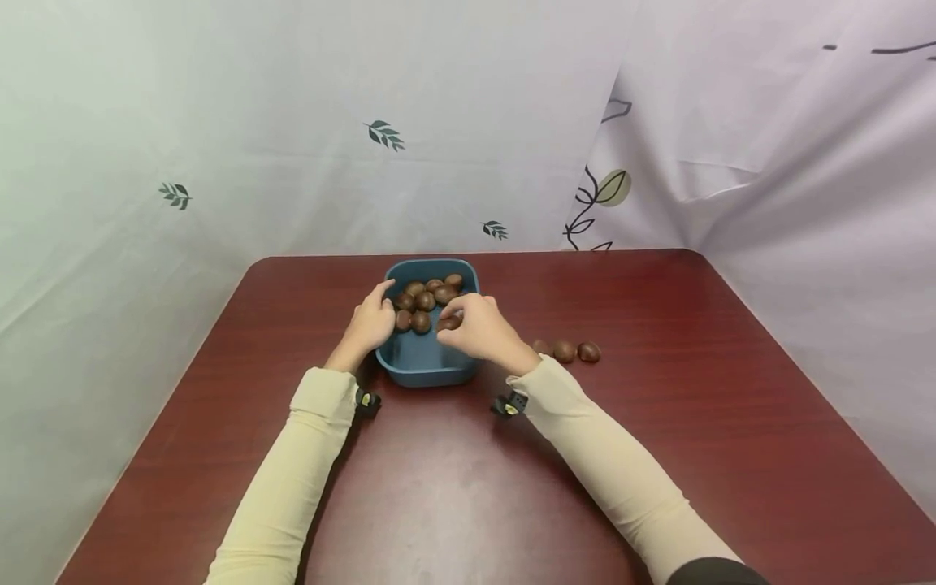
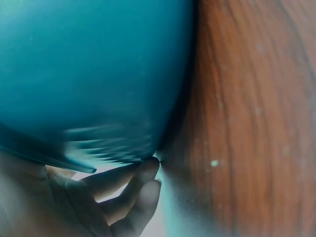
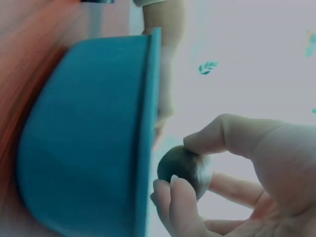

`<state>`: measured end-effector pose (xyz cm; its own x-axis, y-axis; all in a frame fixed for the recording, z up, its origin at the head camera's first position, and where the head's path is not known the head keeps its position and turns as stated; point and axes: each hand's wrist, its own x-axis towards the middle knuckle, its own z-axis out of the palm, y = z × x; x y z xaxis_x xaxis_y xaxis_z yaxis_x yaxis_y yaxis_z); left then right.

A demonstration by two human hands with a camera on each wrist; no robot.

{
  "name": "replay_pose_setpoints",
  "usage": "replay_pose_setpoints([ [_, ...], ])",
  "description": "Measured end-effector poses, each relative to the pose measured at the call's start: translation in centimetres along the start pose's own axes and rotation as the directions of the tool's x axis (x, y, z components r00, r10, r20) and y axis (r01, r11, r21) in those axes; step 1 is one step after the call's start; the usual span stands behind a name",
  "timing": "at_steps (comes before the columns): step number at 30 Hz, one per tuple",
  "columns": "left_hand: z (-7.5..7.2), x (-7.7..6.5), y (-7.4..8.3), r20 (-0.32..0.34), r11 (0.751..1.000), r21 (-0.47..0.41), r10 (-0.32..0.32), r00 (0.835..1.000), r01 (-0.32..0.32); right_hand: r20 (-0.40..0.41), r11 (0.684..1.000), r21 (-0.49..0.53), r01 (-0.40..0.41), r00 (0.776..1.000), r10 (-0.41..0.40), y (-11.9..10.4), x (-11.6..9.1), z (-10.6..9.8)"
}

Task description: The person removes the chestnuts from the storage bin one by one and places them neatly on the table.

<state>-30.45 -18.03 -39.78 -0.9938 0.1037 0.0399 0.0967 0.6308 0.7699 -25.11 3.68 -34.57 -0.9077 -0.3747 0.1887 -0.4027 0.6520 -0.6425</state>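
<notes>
Pinching a single brown nut (image 1: 449, 322) over the blue container (image 1: 427, 378), my right grip (image 1: 483, 329) shows in the head view with thumb and fingers round it, while my left grip (image 1: 370, 323) lies at the left rim, loosely spread. The other nuts (image 1: 426, 301) sit bunched inside, toward the far end and the left wall, and three loose nuts (image 1: 564, 351) lie on the bench (image 1: 439, 479) to the right, close by my right wrist; dragging that sleeve (image 1: 592, 447) low could send them rolling, round as they are. The bench is reddish, wood-grained and shiny, so I judge a hard push from my left could skid the container across it. In the left wrist view the container's wall looms smooth, curved and softly glossy, with rippled streaks of light near my left fingers (image 2: 140, 200); they bend slightly at its outside, and I cannot tell whether the thumb hooks over the rim. If they merely rest there, a knock might shift the whole thing. In the right wrist view the pinched nut looks dark, polished and rounded, just above the straight, thin lip, with a pale cloth (image 3: 256, 59) behind; its slick shell could squirt out if I press off-centre, and letting go too high could make it bounce off its neighbours and out over the edge
</notes>
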Motion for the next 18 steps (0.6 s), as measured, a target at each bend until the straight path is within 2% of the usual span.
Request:
replay_pose_setpoints([
  [5, 0.1, 0.0, 0.0, 0.012, 1.000, 0.001, -0.005, 1.000, 0.005, -0.027, 0.999, 0.044, -0.014, 1.000, 0.015, 0.9, -2.4, -2.0],
  [9, 0.0, 0.0, 0.1, 0.008, 1.000, 0.014, -0.003, 1.000, 0.002, -0.020, 0.997, 0.072, -0.039, 0.999, 0.041, 1.8, -4.2, -3.5],
  [15, 0.0, 0.0, 0.1, 0.011, 1.000, 0.023, -0.004, 1.000, 0.004, -0.020, 0.996, 0.063, -0.069, 0.997, 0.070, 3.5, -6.7, -5.2],
  [18, -0.1, 0.0, 0.1, 0.009, 1.000, 0.015, -0.008, 1.000, 0.008, 0.006, 0.994, 0.053, -0.094, 0.996, 0.094, 4.4, -7.6, -5.5],
])
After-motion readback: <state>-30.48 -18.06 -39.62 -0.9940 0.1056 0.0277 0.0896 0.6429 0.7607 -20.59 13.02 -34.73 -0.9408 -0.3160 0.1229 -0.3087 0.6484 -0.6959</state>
